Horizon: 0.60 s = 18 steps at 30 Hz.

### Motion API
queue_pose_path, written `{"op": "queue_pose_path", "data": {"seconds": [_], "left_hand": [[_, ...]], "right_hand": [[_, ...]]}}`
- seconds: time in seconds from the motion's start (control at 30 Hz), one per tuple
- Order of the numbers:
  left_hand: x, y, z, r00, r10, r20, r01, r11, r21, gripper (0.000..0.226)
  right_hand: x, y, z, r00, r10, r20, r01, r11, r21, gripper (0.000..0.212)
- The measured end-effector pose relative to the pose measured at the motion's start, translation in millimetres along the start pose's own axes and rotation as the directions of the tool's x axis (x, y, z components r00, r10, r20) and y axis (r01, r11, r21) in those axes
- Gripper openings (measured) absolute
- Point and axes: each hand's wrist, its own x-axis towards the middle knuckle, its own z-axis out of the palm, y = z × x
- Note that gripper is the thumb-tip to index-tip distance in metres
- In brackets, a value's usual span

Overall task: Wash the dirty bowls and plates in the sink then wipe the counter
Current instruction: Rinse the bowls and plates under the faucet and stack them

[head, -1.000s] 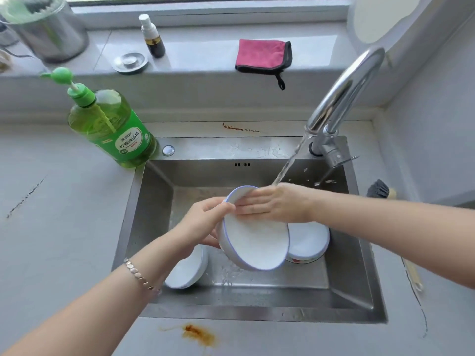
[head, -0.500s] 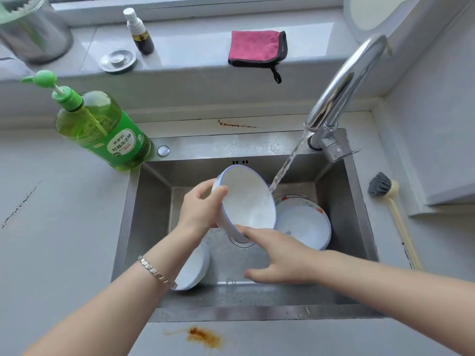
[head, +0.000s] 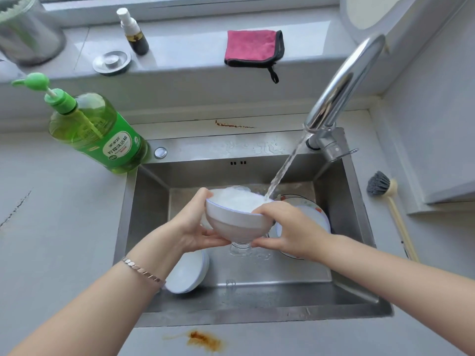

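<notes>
Left hand (head: 191, 227): gripping bowl (head: 237, 223), thumb on rim.
Right hand (head: 288, 227): gripping opposite side.
Rinse: aim stream (head: 282, 170) between thumbs; swirl, tip.

The left hand (head: 191, 228) grips a white bowl (head: 237, 222) at its nine o'clock, the right hand (head: 291, 228) at three, above the sink (head: 257, 320); water (head: 285, 168) from the faucet (head: 344, 80) streams in at one o'clock

Two hands at work, the left hand (head: 190, 227) and the right hand (head: 290, 229). Two white bowls: the raised bowl (head: 236, 222) and the resting bowl (head: 185, 273). One plate (head: 314, 214) for certain, any beneath it unclear. One sink (head: 257, 317), one faucet (head: 344, 83), one soap bottle (head: 102, 134), one spray bottle (head: 133, 32), one pink cloth (head: 252, 46), one brush (head: 380, 186), one drain stopper (head: 111, 61). Two brown stains: the front stain (head: 203, 339) and the rear stain (head: 234, 124).
</notes>
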Motion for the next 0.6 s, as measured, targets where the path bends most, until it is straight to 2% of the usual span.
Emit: {"op": "queue_pose_path", "data": {"seconds": [0.1, 0.2, 0.27, 0.33, 0.4, 0.43, 0.5, 0.53, 0.6], "left_hand": [[7.3, -1.2, 4.3, 0.988, -0.118, 0.100, 0.120, 0.993, -0.016, 0.041], [6.3, 1.3, 10.4, 0.973, -0.174, 0.154, 0.179, 0.984, -0.017, 0.029], [3.8, 3.7, 11.9, 0.969, -0.184, 0.165, 0.187, 0.982, -0.007, 0.032], [4.8, 6.8, 8.9, 0.980, -0.141, 0.138, 0.131, 0.988, 0.075, 0.047], [6.1, 7.2, 6.6, 0.998, -0.023, 0.065, 0.009, 0.976, 0.220, 0.054], [8.6, 5.3, 5.5, 0.997, 0.075, 0.024, -0.078, 0.951, 0.300, 0.052], [15.3, -1.6, 3.4, 0.957, 0.291, 0.007, -0.272, 0.884, 0.380, 0.049], [18.6, -5.9, 3.4, 0.930, 0.363, 0.053, -0.356, 0.859, 0.367, 0.048], [18.9, -11.5, 7.4, 0.897, 0.416, 0.150, -0.442, 0.852, 0.279, 0.046]], "right_hand": [[-11.4, -1.7, 11.8, 0.974, -0.009, -0.228, -0.001, 0.999, -0.046, 0.058], [-13.4, 1.8, 15.8, 0.970, -0.043, -0.240, -0.022, 0.965, -0.262, 0.080], [-9.6, 1.3, 12.1, 0.974, -0.019, -0.226, -0.047, 0.959, -0.281, 0.077], [-5.3, -1.4, 7.7, 0.969, 0.125, -0.211, -0.149, 0.983, -0.104, 0.073], [-2.4, -4.8, 1.8, 0.914, 0.350, -0.207, -0.311, 0.930, 0.197, 0.076], [-0.9, -4.8, -1.5, 0.864, 0.460, -0.207, -0.373, 0.859, 0.351, 0.075], [2.3, -2.6, -6.4, 0.769, 0.616, -0.169, -0.393, 0.664, 0.636, 0.068], [3.3, -0.6, -7.8, 0.740, 0.661, -0.127, -0.374, 0.560, 0.739, 0.064], [2.8, 3.8, -8.8, 0.682, 0.731, -0.010, -0.367, 0.354, 0.860, 0.056]]}}
